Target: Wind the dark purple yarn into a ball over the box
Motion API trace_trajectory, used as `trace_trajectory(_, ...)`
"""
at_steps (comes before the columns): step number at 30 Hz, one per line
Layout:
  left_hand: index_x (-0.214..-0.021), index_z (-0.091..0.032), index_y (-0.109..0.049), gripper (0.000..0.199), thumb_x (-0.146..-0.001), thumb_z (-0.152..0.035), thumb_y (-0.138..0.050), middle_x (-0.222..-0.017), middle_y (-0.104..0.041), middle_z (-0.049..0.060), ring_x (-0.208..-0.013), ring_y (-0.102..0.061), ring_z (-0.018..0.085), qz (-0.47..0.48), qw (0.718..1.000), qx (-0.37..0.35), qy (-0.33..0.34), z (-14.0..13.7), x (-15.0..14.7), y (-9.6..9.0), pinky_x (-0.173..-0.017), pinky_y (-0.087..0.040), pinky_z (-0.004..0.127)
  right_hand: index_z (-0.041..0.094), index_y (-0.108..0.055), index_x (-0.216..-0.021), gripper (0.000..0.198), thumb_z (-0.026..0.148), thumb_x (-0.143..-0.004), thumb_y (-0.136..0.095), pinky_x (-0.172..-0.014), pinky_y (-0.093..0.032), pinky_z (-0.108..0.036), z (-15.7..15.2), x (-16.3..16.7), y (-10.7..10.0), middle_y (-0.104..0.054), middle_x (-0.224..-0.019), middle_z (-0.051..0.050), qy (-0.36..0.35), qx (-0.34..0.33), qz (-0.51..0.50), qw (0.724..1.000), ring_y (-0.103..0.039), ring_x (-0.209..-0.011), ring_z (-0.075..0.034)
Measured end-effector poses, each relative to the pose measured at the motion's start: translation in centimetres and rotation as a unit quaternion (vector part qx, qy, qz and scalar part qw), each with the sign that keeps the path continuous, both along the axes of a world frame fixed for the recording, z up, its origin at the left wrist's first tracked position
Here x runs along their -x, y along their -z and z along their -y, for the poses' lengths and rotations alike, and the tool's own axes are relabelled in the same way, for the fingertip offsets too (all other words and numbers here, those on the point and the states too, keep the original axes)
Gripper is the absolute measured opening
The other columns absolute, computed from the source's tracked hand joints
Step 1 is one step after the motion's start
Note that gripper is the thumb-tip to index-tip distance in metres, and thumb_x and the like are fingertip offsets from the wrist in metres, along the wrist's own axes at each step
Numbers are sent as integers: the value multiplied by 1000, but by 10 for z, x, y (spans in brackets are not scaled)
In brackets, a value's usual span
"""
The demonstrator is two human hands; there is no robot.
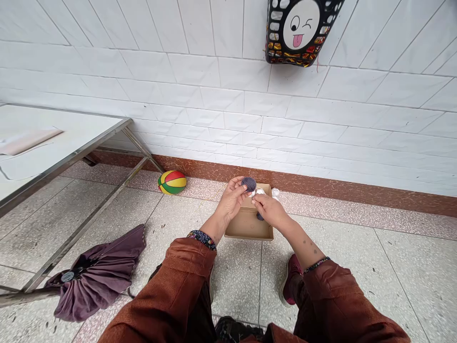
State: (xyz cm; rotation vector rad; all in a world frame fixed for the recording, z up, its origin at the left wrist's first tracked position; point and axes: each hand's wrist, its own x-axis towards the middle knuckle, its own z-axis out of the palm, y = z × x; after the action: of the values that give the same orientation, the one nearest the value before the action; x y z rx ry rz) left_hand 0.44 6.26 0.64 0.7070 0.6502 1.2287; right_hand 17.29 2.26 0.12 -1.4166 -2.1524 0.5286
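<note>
My left hand [232, 197] holds a small dark grey-purple ball of yarn [249, 184] up above the box, its fingers wrapped round the side. Close by on the right, my right hand [270, 208] is pinched at a bit of white material and the yarn's end just under the ball; exactly what sits between the fingertips is too small to make out. Below both hands an open cardboard box [246, 226] stands on the floor. Another dark ball [260, 216] shows inside it, partly hidden by my right hand. White stuff [275, 192] lies at the box's far right corner.
A striped ball [172, 182] rests by the wall. On the left are a metal-framed table [71, 143] and a folded purple umbrella [103, 271] on the floor. A black basket [303, 28] hangs on the tiled wall. A red shoe [292, 281] is beside the box.
</note>
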Motion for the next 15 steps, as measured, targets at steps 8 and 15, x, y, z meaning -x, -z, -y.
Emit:
trace_trajectory(8, -109, -19, -53, 57, -61, -23, -84, -96, -62, 1, -88, -62, 15, -185, 979, -33, -75, -8, 5, 15, -81, -48, 30, 22, -64, -97, 20, 30, -104, -47, -79, -49, -31, 14, 6, -33, -71, -95, -5, -111, -67, -41, 991, -65, -87, -19)
trace_trajectory(15, -116, -21, -55, 60, -64, -21, -86, -99, -61, 2, -90, -59, 15, -230, 958, -113, 132, 11, 1, 10, -84, -46, 31, 23, -65, -92, 21, 32, -102, -49, -80, -48, -31, -1, -18, -38, -71, -91, -4, 39, -115, -156, 980, -65, -87, -20)
